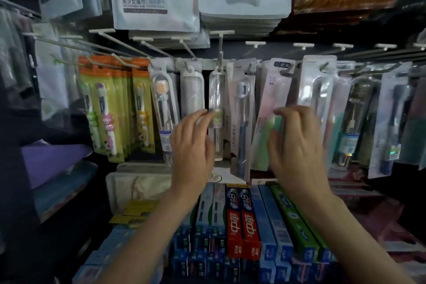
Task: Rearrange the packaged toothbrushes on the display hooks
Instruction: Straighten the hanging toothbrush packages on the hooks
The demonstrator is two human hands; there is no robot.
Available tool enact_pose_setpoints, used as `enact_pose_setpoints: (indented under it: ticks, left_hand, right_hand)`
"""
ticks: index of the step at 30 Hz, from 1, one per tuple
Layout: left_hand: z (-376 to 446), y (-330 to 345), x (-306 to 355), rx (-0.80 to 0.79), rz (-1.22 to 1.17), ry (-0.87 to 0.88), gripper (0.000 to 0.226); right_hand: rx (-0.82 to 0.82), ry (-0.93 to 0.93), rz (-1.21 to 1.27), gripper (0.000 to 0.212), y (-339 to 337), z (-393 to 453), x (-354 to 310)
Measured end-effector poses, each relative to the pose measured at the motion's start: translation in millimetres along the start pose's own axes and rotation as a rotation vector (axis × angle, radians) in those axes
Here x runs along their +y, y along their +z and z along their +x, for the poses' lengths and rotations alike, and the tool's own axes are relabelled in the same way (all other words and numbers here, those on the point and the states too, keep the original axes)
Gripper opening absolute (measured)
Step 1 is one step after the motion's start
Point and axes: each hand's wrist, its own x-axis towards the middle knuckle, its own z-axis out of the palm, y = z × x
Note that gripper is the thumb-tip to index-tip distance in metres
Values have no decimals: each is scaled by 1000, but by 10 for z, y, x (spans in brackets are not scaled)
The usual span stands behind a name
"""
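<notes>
**Packs could slip their hooks while both hands reach in**

The left hand (192, 145) has its fingers loosely bent and slightly spread, its fingertips (204, 113) at the label of the clear tube (216, 108). Whether they pinch the tube or only touch it, I cannot tell. The right hand (297, 143) is blurred; its fingers are curled forward over the lower part of the pink pack (270, 108), but the blur hides whether they clamp it.

The toothbrushes hang in one row on the hooks (220, 53), from the orange-topped children's packs (106, 104) near the rack's left edge, through the tube and the grey pack (242, 110) at mid-row, to the clear blister packs (318, 85) and the dark pack (356, 110) towards the right edge. The pink pack hangs tilted, its foot swung left towards the grey pack.

The risks, as I judge them:
- A sideways pull on the tilted pink pack could tear its hang hole or jam it on the hook.
- The tube hangs from a small loop; a nudge upward could lift it off, and it would drop onto the toothpaste boxes (244, 221) stacked under the row.
- The packs hang close and overlap, so drawing one forward may drag its neighbour off the hook's tip.
- The hook tips point at the hands; a fast reach could catch a knuckle.
</notes>
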Motion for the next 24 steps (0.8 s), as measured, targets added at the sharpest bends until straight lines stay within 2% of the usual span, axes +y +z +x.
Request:
enact_pose_setpoints:
  ticks: [2,3,6,8,11,13,15,17,19,24]
  left_hand:
    - [-48,-52,-174,-58,136,78,41]
    - [-75,-53,-246,-117,211,110,39]
    - [-136,-15,-415,-269,385,159,30]
    - [-135,-13,-489,-310,452,183,28]
    - [-106,-37,-574,-296,477,209,32]
    - [-100,-38,-621,-297,490,218,36]
    - [-94,-28,-660,-296,489,222,37]
    - [-94,-10,-679,-291,489,223,35]
    - [-93,7,-674,-281,485,218,31]
    - [-97,9,-652,-290,472,220,41]
  right_hand:
    - [-190,-169,136,33,200,128,-277]
    - [-316,-186,198,36,351,193,-377]
    - [-648,-31,205,42,735,332,-450]
    - [-751,25,92,49,900,343,-346]
    - [-811,-1,-103,73,992,338,-242]
    - [-840,-43,-300,79,1036,396,-211]
    - [-862,-93,-466,75,1064,501,-214]
    - [-876,-129,-569,61,1079,592,-215]
    - [-888,-144,-601,55,1081,626,-192]
    - [-897,-84,-514,62,971,597,-103]
